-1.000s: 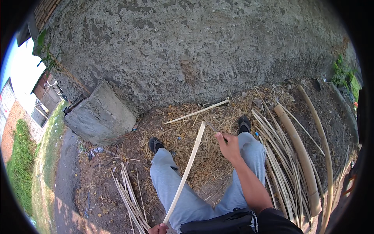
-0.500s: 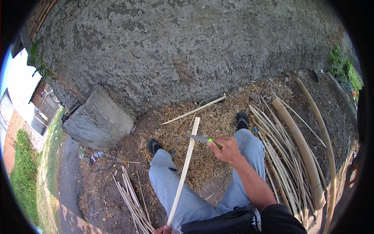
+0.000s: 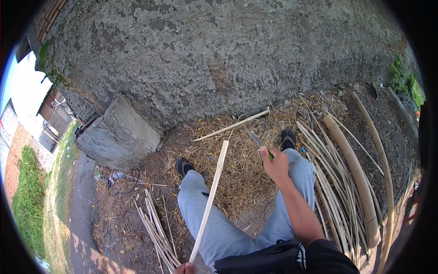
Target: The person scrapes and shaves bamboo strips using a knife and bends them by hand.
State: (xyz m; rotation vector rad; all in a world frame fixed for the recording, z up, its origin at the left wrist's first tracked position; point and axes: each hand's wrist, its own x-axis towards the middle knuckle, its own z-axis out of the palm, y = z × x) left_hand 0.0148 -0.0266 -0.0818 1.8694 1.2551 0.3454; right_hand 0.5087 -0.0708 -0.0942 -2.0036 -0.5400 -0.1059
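Observation:
My right hand (image 3: 275, 165) is closed round the green handle of a knife (image 3: 256, 139), its blade pointing up and to the left. A gap separates the blade from a pale bamboo strip (image 3: 211, 197) that slants up across my left thigh. At the lower edge my left hand (image 3: 185, 268) grips the strip's near end; only part of that hand shows. The strip's far end stands free above the shavings between my feet.
Several split bamboo strips (image 3: 333, 182) lie on the right beside a thick bamboo pole (image 3: 353, 178) and a thin curved one (image 3: 378, 160). A smaller bundle (image 3: 155, 230) lies left. Ahead are a rough wall (image 3: 237, 59), a concrete block (image 3: 121, 132) and a loose strip (image 3: 232, 124).
The knife has come off the strip and swung right and slightly up, its blade now tilted steeper. The strip's far end has shifted a little left and down, still in my left hand.

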